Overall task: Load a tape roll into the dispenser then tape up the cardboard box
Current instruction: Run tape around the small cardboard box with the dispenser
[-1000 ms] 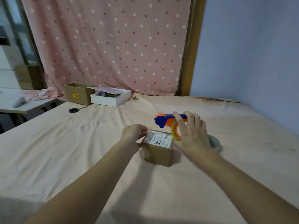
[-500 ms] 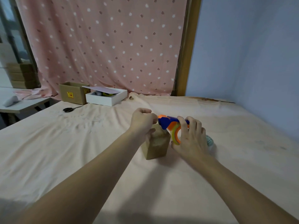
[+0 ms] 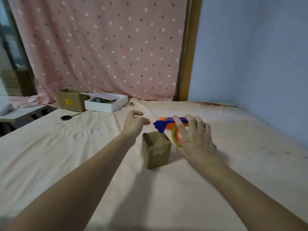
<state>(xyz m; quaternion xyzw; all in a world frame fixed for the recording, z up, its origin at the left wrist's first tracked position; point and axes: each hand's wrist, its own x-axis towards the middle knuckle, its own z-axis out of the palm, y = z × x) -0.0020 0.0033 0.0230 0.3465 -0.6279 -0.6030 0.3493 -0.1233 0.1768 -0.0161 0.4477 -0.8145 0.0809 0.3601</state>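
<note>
A small brown cardboard box (image 3: 156, 149) stands on end on the cloth-covered table (image 3: 66, 155), a plain flap side turned up. My right hand (image 3: 194, 139) grips an orange and blue tape dispenser (image 3: 166, 125) with a yellowish tape roll (image 3: 175, 139) in it. The dispenser's blue nose sits just above the box's far top edge. My left hand (image 3: 135, 124) hovers to the left of the dispenser's nose and behind the box, fingers loosely curled, touching nothing.
At the back left lie black scissors (image 3: 67, 117), an open brown carton (image 3: 70, 99) and a white tray-like box (image 3: 106, 104) with a sheet over it. A dotted pink curtain hangs behind. A blue wall runs along the right. A side table stands at far left.
The box has been turned on end, so its label no longer faces up. My left hand has let go and lifted away. My right hand has kept its grip on the dispenser.
</note>
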